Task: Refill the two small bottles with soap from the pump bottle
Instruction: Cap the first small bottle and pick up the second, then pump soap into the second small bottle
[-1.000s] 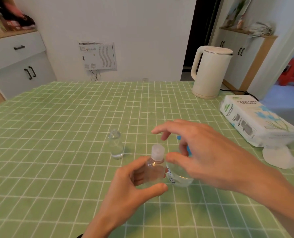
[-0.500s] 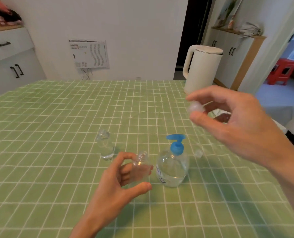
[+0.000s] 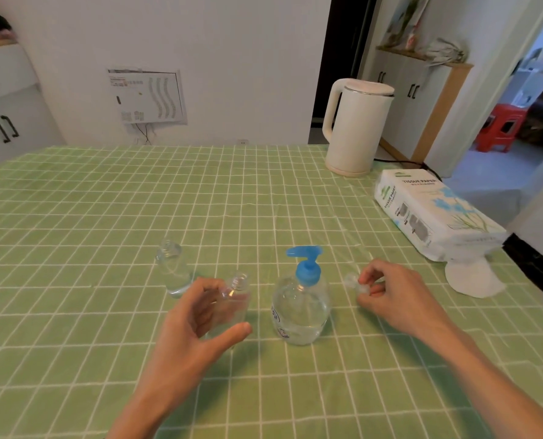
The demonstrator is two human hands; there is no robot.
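A clear pump bottle (image 3: 300, 307) with a blue pump head stands on the green checked tablecloth. Left of it, my left hand (image 3: 197, 324) grips a small clear bottle (image 3: 235, 296) with its neck uncapped. A second small uncapped bottle (image 3: 172, 270) stands further left, a little liquid at its bottom. Right of the pump bottle, my right hand (image 3: 390, 296) is low at the cloth and pinches a small clear cap (image 3: 357, 285). Another clear cap (image 3: 348, 278) seems to lie just beside it.
A white electric kettle (image 3: 357, 126) stands at the table's far right, its cord trailing off. A pack of tissue paper (image 3: 434, 213) and a white round pad (image 3: 471, 278) lie near the right edge. The table (image 3: 105, 201) has cabinets beyond it.
My right hand lifted the cap off the small bottle, carried it up and right, then came down to the cloth right of the pump bottle. My left hand kept the uncapped bottle.
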